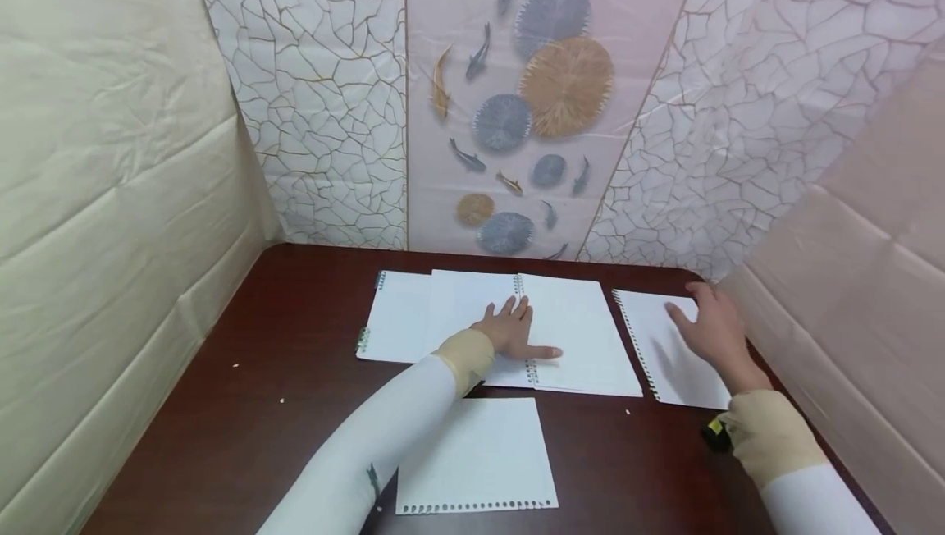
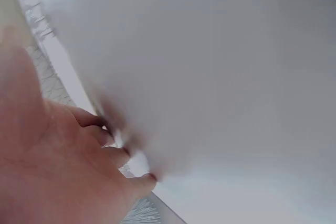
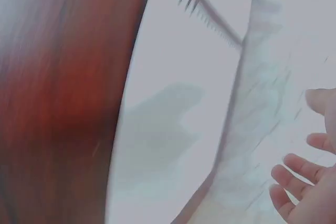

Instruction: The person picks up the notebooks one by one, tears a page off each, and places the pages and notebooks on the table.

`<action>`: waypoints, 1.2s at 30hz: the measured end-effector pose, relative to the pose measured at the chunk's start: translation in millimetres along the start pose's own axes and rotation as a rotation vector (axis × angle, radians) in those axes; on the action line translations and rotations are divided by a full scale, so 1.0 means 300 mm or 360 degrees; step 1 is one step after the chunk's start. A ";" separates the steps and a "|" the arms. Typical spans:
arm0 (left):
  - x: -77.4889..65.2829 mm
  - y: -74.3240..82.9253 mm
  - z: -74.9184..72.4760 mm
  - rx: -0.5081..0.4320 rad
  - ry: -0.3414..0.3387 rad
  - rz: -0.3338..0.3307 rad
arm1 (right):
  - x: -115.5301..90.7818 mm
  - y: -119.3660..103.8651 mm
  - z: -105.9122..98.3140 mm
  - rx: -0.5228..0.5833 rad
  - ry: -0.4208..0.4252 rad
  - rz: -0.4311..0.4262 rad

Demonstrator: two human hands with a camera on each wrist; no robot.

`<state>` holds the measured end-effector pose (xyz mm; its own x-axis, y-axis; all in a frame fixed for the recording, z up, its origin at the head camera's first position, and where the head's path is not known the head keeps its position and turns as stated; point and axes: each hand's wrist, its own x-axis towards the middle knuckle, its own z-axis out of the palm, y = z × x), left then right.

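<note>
An open spiral notebook (image 1: 577, 330) with blank white pages lies at the middle back of the table. My left hand (image 1: 509, 331) rests on it near the spiral, fingers spread; its fingers touch the page in the left wrist view. To the right lies a blank white sheet or pad (image 1: 668, 354) with a row of holes or rings along its left edge; which, I cannot tell. My right hand (image 1: 712, 330) hovers over its right side, fingers apart, casting a shadow on the paper. Nothing is held in the right hand (image 3: 310, 182).
Another white notebook (image 1: 394, 317) with coloured rings lies partly under the open one. A loose sheet (image 1: 476, 457) with punched holes lies in front, partly behind the left sleeve. Small paper scraps (image 1: 282, 400) dot the dark table (image 1: 221, 436). Cloth-covered walls (image 1: 125, 149) enclose it.
</note>
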<state>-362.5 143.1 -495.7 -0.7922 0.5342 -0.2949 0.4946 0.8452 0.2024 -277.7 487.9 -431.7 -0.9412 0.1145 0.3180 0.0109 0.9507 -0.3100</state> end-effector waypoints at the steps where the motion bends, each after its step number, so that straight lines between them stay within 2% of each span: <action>1: -0.002 0.000 -0.011 -0.0013 0.0006 -0.0001 | 0.002 -0.040 0.004 0.0029 0.0007 -0.0058; 4: -0.022 -0.002 -0.050 -0.0038 0.0071 0.0032 | -0.016 -0.143 0.029 0.0094 -0.0035 -0.0175; 8: -0.058 -0.023 -0.104 -0.0103 0.0326 0.0118 | -0.064 -0.229 0.091 0.0097 -0.0177 -0.0231; 11: -0.064 -0.066 -0.137 -0.0137 0.0511 0.0138 | -0.090 -0.260 0.144 0.0028 -0.0288 -0.0244; 14: -0.057 -0.136 -0.160 -0.0136 0.0594 0.0091 | -0.106 -0.278 0.186 -0.0027 -0.0385 -0.0254; 17: -0.058 -0.233 -0.178 -0.0148 0.0577 -0.0023 | -0.121 -0.296 0.211 -0.0021 -0.0459 -0.0265; 21: -0.050 -0.390 -0.186 -0.0183 0.0558 -0.0209 | -0.135 -0.325 0.225 -0.0002 -0.0559 -0.0288; 24: -0.050 -0.467 -0.197 -0.0183 0.0557 -0.0291 | -0.140 -0.334 0.225 -0.0039 -0.0617 -0.0291; 30: -0.071 -0.547 -0.195 -0.0200 0.0541 -0.0310 | -0.127 -0.290 0.267 -0.0152 -0.0627 -0.0321; 36: -0.101 -0.568 -0.192 -0.0416 0.0467 -0.0307 | -0.127 -0.306 0.258 -0.0224 -0.0642 -0.0325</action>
<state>-443.5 -17.9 -467.4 -0.9479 0.3082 -0.0805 0.2503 0.8770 0.4101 -269.1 374.0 -484.7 -0.9846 -0.1733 -0.0226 -0.1684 0.9751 -0.1442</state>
